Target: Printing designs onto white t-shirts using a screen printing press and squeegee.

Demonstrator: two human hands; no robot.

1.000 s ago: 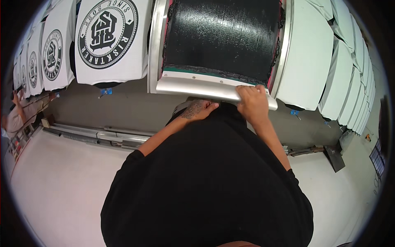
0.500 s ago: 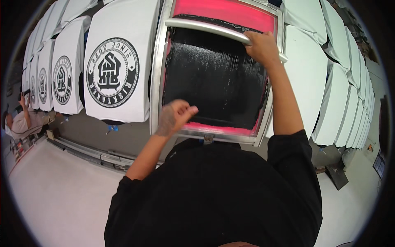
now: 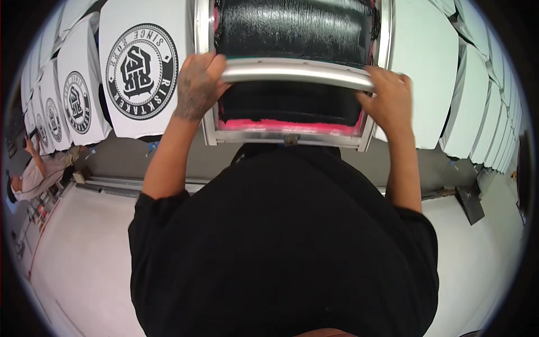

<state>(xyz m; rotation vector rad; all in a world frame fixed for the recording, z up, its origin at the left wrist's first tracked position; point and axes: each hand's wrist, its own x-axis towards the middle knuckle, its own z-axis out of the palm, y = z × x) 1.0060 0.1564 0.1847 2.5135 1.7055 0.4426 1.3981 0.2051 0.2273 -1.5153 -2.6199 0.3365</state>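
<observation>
My left hand, with a tattoo on its back, is closed on the left end of a long silver squeegee. My right hand grips the right end. The squeegee lies crosswise over a screen frame, on glossy black ink that covers most of the mesh, with pink showing along the edges. Just left of the frame a white shirt on a board bears a round black print; another white shirt without visible print lies to the right.
More white shirts on boards run off to both sides, printed on the left. A person in a light top is at the far left. Below the boards are metal rails and a dark panel on the right.
The squeegee went from the screen's near edge up toward the far end, and is now back at the middle. My left hand has risen from the lower middle to grip its left end.
</observation>
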